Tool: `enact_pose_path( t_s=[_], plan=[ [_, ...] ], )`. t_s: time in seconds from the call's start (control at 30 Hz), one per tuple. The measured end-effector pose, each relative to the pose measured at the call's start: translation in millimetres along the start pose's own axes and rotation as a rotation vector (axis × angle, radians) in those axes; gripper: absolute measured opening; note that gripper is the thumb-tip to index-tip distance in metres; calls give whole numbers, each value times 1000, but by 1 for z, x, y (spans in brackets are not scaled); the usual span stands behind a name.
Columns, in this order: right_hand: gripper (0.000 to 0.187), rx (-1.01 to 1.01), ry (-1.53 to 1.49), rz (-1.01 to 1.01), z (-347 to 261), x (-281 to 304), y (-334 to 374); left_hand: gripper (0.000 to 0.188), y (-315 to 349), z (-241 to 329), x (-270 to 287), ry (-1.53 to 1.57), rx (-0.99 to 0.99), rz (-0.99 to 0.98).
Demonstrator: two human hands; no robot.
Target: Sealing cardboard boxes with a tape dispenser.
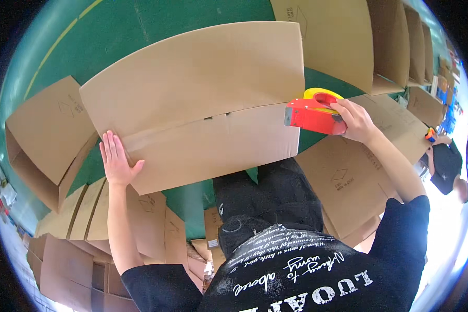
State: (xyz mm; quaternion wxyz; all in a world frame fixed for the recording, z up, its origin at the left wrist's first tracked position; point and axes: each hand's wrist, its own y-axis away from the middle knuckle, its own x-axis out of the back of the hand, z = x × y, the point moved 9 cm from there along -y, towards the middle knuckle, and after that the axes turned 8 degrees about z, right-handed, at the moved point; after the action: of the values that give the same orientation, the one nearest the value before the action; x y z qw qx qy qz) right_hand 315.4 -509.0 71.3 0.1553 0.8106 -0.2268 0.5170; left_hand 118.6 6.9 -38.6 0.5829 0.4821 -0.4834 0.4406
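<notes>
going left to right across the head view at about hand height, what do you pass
open cardboard box lying on its side → left hand pressed flat on the big cardboard box → red tape dispenser at that box's right edge → right hand gripping it → flattened cardboard sheet → another person's hand at the far right

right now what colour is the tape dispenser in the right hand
Red, with a yellow wheel, seen in the head view: tape dispenser in the right hand.

Left hand flat and palm down, fingers together and pointing away, thumb splayed rightward, bare forearm running straight up from the lower edge; right hand curled closed in a grip, wrist bent, arm reaching forward.
</notes>
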Motion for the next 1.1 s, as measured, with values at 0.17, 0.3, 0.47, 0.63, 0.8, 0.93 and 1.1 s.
enact_pose_path(
  t_s=[0.17, 0.3, 0.47, 0.63, 0.8, 0.93, 1.1],
  plan=[
    [45, -63, 33, -73, 39, -4, 23, 113, 2, 5, -3, -25, -16, 20],
    [47, -88, 18, -74, 50, -2, 26, 114, 2, 3, -8, -37, 49, -98],
    [50, -107, 22, -100, 59, -20, 30, 108, -4, 3, 9, 2, -19, 22],
    [49, -96, 140, -163, 59, -30, 34, 110, -3, 9, 10, -16, -118, -3],
    [46, -35, 196, -233, 60, -28, 29, 98, -83, 150, -13, 218, -302, -215],
    [48, -27, 227, -247, 66, -31, 32, 106, -159, 295, -10, 383, -487, -116],
    [36, 8, 204, -205, 60, -36, 28, 107, -173, 326, -7, 331, -470, -66]
  ],
)
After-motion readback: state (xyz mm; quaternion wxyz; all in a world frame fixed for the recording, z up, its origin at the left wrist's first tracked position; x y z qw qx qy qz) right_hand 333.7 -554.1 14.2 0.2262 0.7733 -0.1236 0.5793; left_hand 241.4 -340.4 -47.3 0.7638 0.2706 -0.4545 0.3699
